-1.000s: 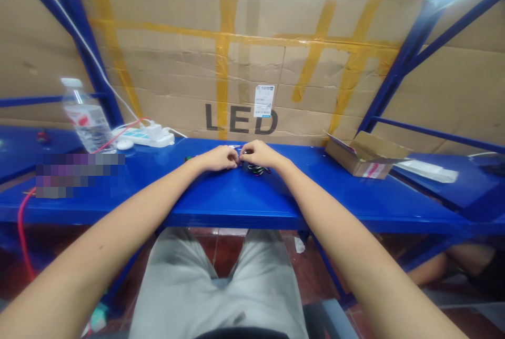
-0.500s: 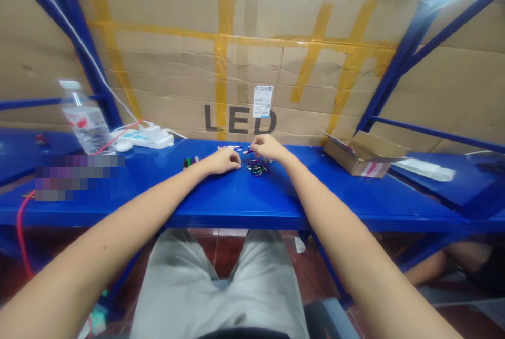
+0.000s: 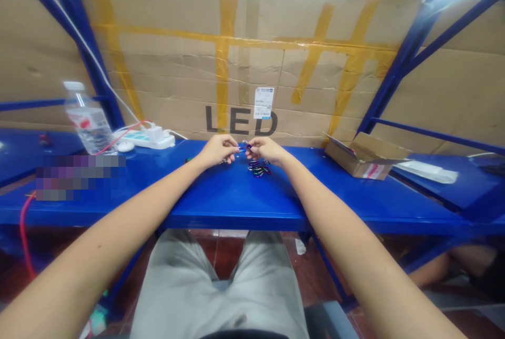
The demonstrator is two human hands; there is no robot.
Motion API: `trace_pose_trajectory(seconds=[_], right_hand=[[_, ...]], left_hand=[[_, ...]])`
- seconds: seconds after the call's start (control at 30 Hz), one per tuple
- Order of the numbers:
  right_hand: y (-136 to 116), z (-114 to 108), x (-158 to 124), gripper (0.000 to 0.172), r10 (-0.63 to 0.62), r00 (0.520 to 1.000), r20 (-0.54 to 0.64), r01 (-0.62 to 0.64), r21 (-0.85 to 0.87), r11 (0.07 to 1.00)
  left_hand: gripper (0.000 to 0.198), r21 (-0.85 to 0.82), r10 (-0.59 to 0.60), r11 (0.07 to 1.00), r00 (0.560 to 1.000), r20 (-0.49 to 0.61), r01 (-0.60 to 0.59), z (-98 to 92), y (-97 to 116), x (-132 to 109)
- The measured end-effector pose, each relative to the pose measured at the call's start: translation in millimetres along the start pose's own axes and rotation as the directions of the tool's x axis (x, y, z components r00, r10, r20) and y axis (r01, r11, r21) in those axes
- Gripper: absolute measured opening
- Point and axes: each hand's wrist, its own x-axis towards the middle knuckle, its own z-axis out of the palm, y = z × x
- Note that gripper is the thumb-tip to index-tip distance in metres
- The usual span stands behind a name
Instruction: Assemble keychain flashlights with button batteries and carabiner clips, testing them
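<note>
My left hand (image 3: pixel 219 151) pinches a small slim blue-purple piece (image 3: pixel 242 149) with a shiny look. Facing it closely, my right hand (image 3: pixel 268 150) has thumb and fingers closed on a small dark purple piece (image 3: pixel 248 146) with a silvery end. Whether the two pieces touch or are joined I cannot make out. Just in front of the right hand, several coloured carabiners (image 3: pixel 259 171) lie in a small pile on the blue table (image 3: pixel 236 197). Small dark and green items (image 3: pixel 188 160) show partly behind my left forearm.
To the left stand a water bottle (image 3: pixel 87 123) and a white power strip (image 3: pixel 152 139) with cables. An open cardboard box (image 3: pixel 369 157) is on the right, beside a white packet (image 3: pixel 428 170). A large cardboard sheet (image 3: pixel 177 76) rises behind the table. A person's leg (image 3: pixel 432 268) shows at lower right.
My left hand has lifted and moved up toward the right hand, now pinching the blue-purple piece. The right hand has turned slightly, still holding a small purple piece. The carabiner pile stays put.
</note>
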Motion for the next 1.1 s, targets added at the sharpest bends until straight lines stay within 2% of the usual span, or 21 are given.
trace_pose_trajectory(seconds=[0.1,0.2,0.33,0.5,0.67,0.8,0.9,1.1], right_hand=[[1,2,-1,0.018,-0.022,1.000,0.019,0.022,-0.026,0.999],[1,3,-1,0.017,-0.050,0.998,0.044,0.053,-0.067,0.996],[1,2,0,0.016,-0.074,0.995,0.064,0.080,-0.104,0.991],[2,2,3,0.020,-0.113,0.992,0.049,0.119,-0.135,0.984],[1,3,3,0.022,-0.168,0.986,0.003,0.166,-0.163,0.973],[0,3,4,0.021,-0.182,0.983,-0.017,0.177,-0.148,0.973],[1,4,5,0.020,-0.186,0.982,-0.015,0.183,-0.118,0.976],[3,4,7,0.019,-0.199,0.980,-0.024,0.197,-0.061,0.979]], left_hand=[[0.011,0.074,0.074,0.995,0.995,-0.059,-0.070,-0.5,4,-3],[0.005,0.191,0.208,0.963,0.974,-0.087,-0.189,0.5,7,-6],[0.007,0.404,0.384,0.847,0.923,-0.015,-0.346,-0.2,10,-7],[0.008,0.559,0.494,0.692,0.864,0.094,-0.456,-2.2,6,-3],[0.013,0.633,0.555,0.579,0.817,0.156,-0.514,-2.4,-5,1],[0.017,0.661,0.582,0.527,0.794,0.178,-0.535,-1.8,-9,1],[0.018,0.665,0.600,0.518,0.783,0.166,-0.538,0.5,-8,-1],[0.015,0.638,0.645,0.560,0.761,0.064,-0.529,5.5,-5,-2]])
